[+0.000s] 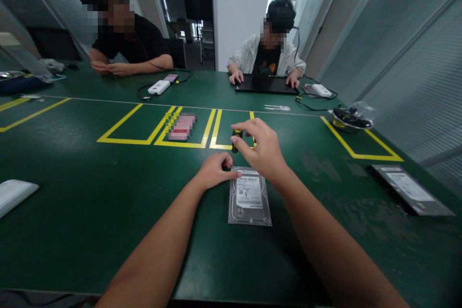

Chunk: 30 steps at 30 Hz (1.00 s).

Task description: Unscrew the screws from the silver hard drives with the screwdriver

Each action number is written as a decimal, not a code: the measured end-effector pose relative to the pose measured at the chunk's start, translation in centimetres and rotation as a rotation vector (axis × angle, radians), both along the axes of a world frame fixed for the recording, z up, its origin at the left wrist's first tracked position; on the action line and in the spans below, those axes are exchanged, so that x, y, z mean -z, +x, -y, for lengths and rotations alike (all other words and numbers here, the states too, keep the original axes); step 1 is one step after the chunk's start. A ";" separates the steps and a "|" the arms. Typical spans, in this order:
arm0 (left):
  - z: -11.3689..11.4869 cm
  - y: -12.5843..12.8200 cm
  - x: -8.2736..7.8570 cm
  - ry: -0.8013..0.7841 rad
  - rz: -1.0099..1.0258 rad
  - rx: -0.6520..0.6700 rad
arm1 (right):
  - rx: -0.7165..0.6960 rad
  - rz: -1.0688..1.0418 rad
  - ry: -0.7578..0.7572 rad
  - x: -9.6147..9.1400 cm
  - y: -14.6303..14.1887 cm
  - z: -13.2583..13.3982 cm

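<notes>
While the right hand (265,147) pinches a screwdriver (236,147), the hard drive (250,204) lies below, touching the half-curled left hand (212,172).

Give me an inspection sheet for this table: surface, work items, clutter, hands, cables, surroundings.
Surface: green table, yellow tape outlines.
Job's things: hard drive, label up; screwdriver upright at its far left corner.
Clutter: another drive at right; metal bowl holding dark items; white object at left edge; pinkish pixelated object within tape.
Hands: left hand at the drive's far left corner; right hand gripping the screwdriver's handle.
Cables: black cable on the far side; nothing seen at the hard drive.
Surroundings: person in black; person in pale jacket touching a dark panel.
</notes>
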State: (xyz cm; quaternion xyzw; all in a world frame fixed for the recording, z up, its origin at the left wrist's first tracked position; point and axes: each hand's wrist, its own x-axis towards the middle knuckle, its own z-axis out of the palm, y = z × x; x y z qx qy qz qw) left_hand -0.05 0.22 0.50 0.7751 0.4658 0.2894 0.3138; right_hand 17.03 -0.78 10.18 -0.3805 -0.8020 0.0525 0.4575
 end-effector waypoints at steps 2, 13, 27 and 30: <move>0.0 0.0 0.1 -0.001 0.002 0.003 | -0.023 0.008 0.015 0.0 0.0 0.0; 0.0 0.1 0.2 -0.004 -0.004 -0.008 | -0.002 0.030 0.006 -0.2 0.0 0.0; 0.1 0.0 -0.1 -0.004 -0.006 -0.004 | 0.015 0.021 0.010 -0.1 0.1 0.1; 0.1 0.0 -0.1 -0.003 0.001 -0.002 | -0.027 0.019 0.023 0.1 0.1 -0.1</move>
